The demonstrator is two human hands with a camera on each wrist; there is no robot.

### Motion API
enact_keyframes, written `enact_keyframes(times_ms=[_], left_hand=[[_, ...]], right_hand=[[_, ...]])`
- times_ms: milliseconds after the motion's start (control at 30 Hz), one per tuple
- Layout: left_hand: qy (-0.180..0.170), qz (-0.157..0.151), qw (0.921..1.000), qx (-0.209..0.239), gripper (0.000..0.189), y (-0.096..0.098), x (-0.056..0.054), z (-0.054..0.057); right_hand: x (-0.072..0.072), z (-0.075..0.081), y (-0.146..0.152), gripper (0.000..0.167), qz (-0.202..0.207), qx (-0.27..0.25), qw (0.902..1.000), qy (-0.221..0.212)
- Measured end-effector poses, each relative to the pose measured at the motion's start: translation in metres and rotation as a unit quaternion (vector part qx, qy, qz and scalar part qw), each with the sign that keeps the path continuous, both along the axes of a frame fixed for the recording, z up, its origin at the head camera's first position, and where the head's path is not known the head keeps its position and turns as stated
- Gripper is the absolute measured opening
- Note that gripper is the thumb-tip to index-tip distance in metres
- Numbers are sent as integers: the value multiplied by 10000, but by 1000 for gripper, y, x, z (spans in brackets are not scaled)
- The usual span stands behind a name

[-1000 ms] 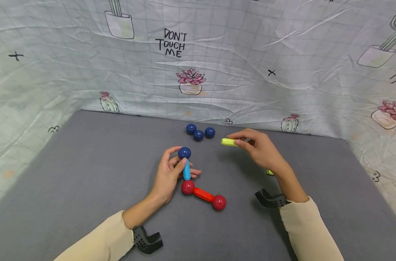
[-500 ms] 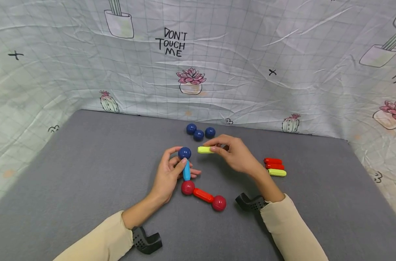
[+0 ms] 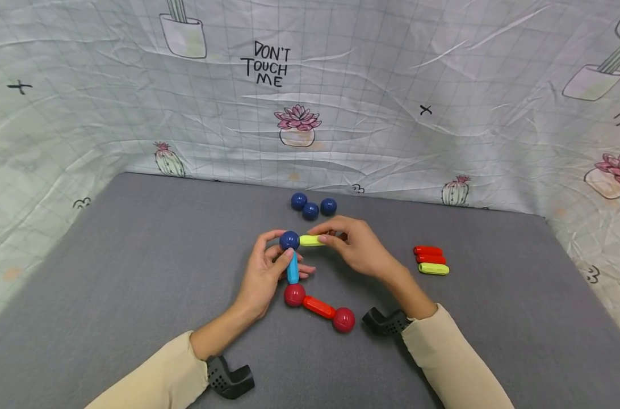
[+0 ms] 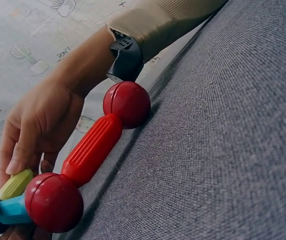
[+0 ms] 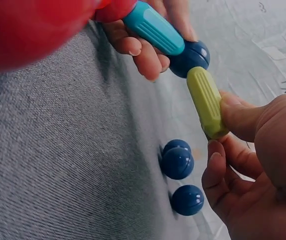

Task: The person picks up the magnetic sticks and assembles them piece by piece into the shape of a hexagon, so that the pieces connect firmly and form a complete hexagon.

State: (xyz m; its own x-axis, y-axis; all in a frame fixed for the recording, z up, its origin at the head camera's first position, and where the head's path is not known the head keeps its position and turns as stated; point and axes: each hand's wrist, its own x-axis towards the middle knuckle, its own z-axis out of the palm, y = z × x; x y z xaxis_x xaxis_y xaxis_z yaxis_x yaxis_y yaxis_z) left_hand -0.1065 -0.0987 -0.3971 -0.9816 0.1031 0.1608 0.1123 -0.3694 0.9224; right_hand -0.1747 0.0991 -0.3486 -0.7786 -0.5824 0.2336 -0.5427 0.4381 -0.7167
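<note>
My left hand (image 3: 261,278) grips the blue ball (image 3: 289,241) and the light-blue rod (image 3: 293,270) under it, thumb at their joint. That rod runs down to a red ball (image 3: 294,295); from there a red rod (image 3: 319,307) leads to a second red ball (image 3: 344,320). With thumb and fingers my right hand (image 3: 358,250) pinches a yellow-green rod (image 5: 205,102). In the right wrist view the rod's far end meets the blue ball. The left wrist view shows the red rod and both red balls from close by.
Three loose blue balls (image 3: 310,211) lie at the back of the grey table (image 3: 162,255). Two red rods (image 3: 429,251) and another yellow-green rod (image 3: 434,269) lie together on the right. A printed cloth (image 3: 361,85) hangs behind the table.
My right hand has moved left with the yellow-green rod, bringing its end to the blue ball. The rods on the right have come into full view. My left hand has stayed in place.
</note>
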Motion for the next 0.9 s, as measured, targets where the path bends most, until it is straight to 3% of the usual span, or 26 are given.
enact_keyframes(times_ms=[267,567,900], left_hand=[[56,142,9999,66,28,0,-1,1],[-41,484,9984,-282,40,1,-1,0],[-60,636,9950,-764,37,2,-1,-1]], right_hand=[[0,-3,-4,17,112,-168,9997,-153],[2,-2,-7,20,233,-432,9976,-478],[2,-2,-8,21,186,-793,9937,-771]])
